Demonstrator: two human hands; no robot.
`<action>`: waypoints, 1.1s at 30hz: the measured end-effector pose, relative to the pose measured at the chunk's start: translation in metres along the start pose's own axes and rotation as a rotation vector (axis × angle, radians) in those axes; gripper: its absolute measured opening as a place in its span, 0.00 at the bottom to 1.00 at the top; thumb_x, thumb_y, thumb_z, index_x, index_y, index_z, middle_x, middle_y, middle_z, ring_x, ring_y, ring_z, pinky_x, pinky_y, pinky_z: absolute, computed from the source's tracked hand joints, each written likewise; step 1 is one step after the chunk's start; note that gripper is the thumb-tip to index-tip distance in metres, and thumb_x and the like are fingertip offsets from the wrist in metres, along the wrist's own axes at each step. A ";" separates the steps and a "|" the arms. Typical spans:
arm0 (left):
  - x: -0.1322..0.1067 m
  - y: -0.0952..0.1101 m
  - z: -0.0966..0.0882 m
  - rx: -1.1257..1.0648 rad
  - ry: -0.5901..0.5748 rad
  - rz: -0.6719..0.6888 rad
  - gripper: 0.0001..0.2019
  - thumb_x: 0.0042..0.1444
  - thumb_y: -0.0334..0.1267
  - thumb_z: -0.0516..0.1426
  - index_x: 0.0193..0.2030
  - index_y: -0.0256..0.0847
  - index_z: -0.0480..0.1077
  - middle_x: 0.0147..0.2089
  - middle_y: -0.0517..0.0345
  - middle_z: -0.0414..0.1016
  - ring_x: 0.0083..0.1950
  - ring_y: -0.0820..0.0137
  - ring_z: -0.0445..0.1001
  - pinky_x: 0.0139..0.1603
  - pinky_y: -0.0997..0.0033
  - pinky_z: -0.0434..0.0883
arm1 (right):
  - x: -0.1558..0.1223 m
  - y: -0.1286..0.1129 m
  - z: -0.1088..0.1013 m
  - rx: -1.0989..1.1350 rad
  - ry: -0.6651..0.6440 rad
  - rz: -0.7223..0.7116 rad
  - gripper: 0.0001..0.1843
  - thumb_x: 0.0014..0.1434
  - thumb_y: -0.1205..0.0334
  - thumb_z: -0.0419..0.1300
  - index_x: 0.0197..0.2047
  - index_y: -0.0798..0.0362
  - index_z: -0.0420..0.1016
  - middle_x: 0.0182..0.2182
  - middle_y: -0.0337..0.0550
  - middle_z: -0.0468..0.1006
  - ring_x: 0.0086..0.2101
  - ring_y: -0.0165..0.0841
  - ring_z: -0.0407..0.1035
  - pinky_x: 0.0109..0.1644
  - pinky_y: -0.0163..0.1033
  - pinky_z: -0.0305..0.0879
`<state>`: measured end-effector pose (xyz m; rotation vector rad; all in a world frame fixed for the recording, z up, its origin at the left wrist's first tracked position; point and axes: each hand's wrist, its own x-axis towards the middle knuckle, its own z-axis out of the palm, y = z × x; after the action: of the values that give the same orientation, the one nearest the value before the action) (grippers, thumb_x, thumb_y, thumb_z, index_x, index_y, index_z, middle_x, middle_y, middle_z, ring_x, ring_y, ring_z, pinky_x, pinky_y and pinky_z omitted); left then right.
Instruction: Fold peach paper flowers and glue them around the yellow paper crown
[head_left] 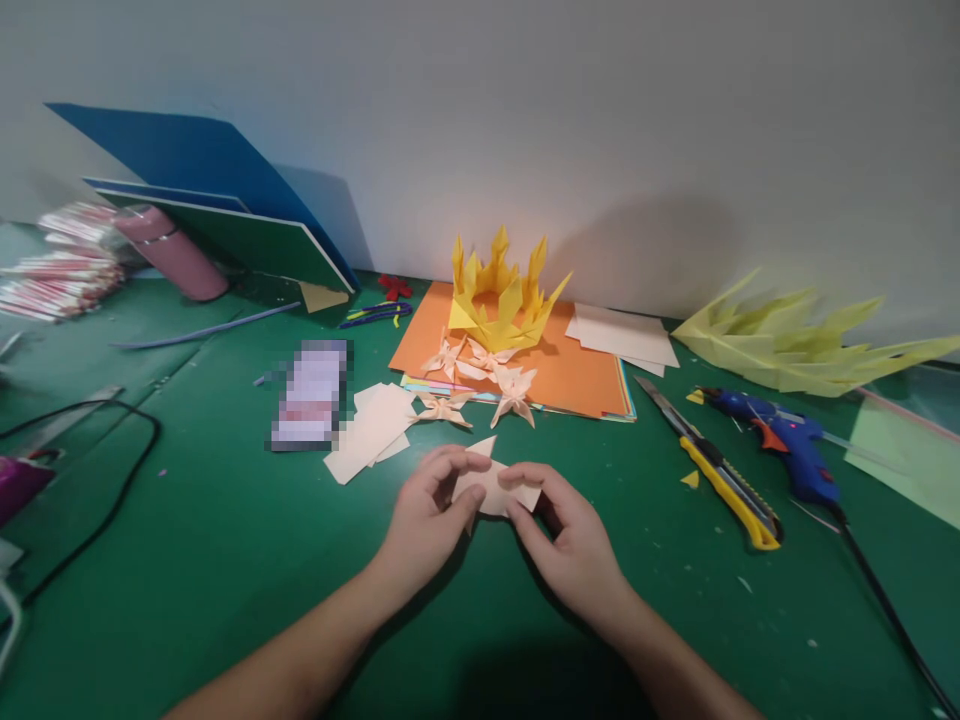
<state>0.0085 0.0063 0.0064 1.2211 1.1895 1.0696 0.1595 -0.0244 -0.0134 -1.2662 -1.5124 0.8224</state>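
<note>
Both my hands meet over a small piece of pale peach paper [491,478] on the green table [225,560]. My left hand [429,515] pinches its left side with thumb and curled fingers. My right hand [568,535] pinches the right side the same way. The paper is partly folded, and one pointed corner sticks up between my fingers. Just beyond lie several folded peach paper flowers [480,385] and a small pile of peach paper squares [373,428].
A yellow folded paper crown [501,300] stands on an orange paper stack [577,375]. To the right lie a yellow utility knife [720,470], a blue glue gun [787,440] with its cord, and a pale yellow spiky paper piece [802,340]. A phone [311,395], a black cable [97,500] and coloured boards [225,190] are at left.
</note>
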 end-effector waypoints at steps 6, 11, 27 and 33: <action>0.000 0.001 -0.001 -0.090 -0.094 -0.100 0.11 0.42 0.34 0.63 0.37 0.39 0.75 0.43 0.54 0.67 0.37 0.71 0.70 0.37 0.71 0.70 | 0.001 -0.003 -0.003 0.047 0.055 0.045 0.10 0.57 0.67 0.52 0.40 0.49 0.72 0.35 0.41 0.78 0.35 0.33 0.73 0.36 0.35 0.69; 0.001 0.000 -0.002 -0.095 -0.128 -0.125 0.14 0.43 0.36 0.63 0.40 0.39 0.73 0.43 0.53 0.71 0.38 0.69 0.72 0.39 0.69 0.71 | 0.002 -0.005 -0.005 0.066 0.067 0.068 0.11 0.56 0.67 0.51 0.39 0.49 0.73 0.36 0.41 0.78 0.36 0.33 0.73 0.39 0.36 0.69; 0.001 -0.003 -0.005 0.136 -0.175 0.068 0.13 0.52 0.37 0.58 0.44 0.45 0.76 0.46 0.52 0.74 0.48 0.64 0.72 0.51 0.62 0.69 | 0.002 -0.007 -0.006 0.021 0.020 0.102 0.08 0.52 0.67 0.54 0.34 0.51 0.73 0.30 0.41 0.77 0.31 0.33 0.71 0.33 0.34 0.66; -0.001 -0.007 -0.002 0.101 -0.133 0.015 0.13 0.49 0.38 0.60 0.42 0.42 0.76 0.46 0.50 0.76 0.46 0.64 0.74 0.48 0.63 0.71 | 0.004 -0.011 -0.006 0.023 0.033 0.089 0.06 0.53 0.64 0.55 0.33 0.51 0.72 0.30 0.40 0.78 0.29 0.31 0.71 0.31 0.32 0.66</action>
<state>0.0065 0.0052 -0.0002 1.3600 1.1447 0.9337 0.1622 -0.0236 -0.0008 -1.3311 -1.4253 0.8702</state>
